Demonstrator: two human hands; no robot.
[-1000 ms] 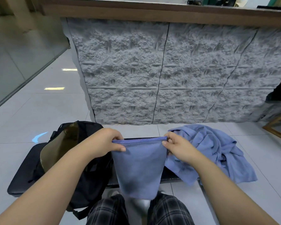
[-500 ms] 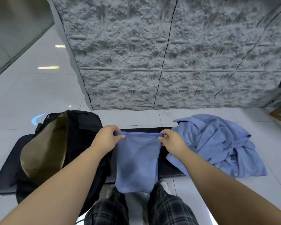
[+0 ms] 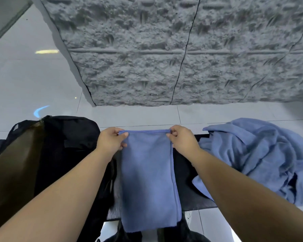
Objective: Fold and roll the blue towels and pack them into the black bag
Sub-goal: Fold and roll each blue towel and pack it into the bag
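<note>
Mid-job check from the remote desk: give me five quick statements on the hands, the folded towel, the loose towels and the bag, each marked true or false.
1. The left hand and right hand each pinch a top corner of the folded blue cloth towel. True.
2. The folded towel is already rolled into a tight cylinder. False: it hangs flat as a long strip.
3. The heap of loose blue towels lies on the person's right. True.
4. The black fabric bag sits on the person's right. False: it is on the left.
5. The bag is zipped shut. False: its mouth gapes open, showing a brownish lining.
</note>
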